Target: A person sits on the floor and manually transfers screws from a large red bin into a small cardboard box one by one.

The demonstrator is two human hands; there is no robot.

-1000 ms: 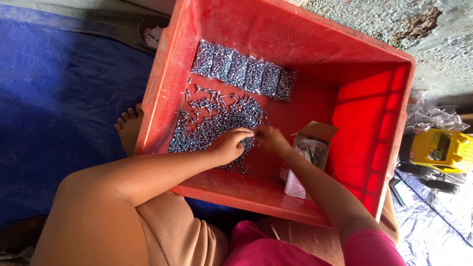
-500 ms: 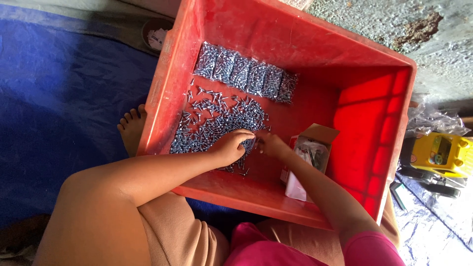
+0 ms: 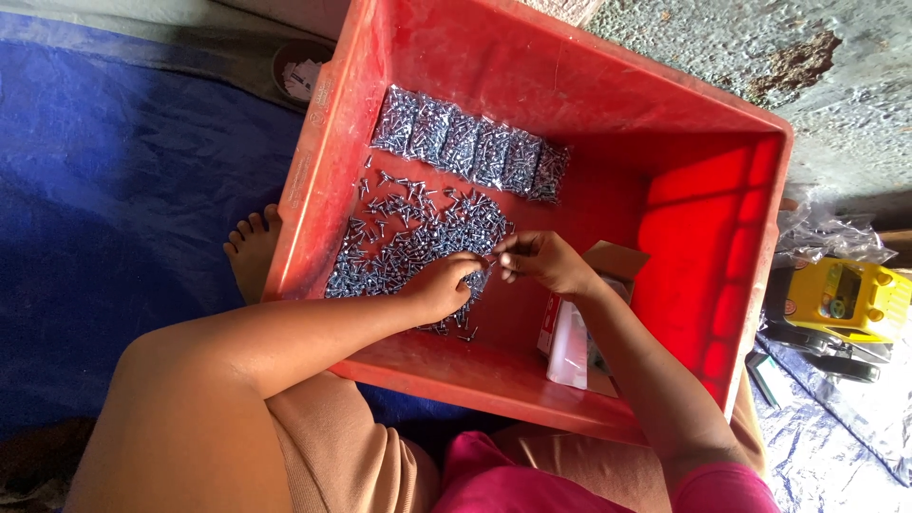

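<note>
My left hand (image 3: 444, 285) rests curled on the loose screws (image 3: 408, 242) in the red crate (image 3: 532, 85). My right hand (image 3: 541, 261) pinches a screw just beside it.

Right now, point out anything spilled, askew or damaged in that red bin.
Loose screws lie scattered across the floor of the red bin, unlike the filled bags lined up neatly behind them. Both hands, left and right, meet over the pile. The small carton sits open. No damage shows.
</note>
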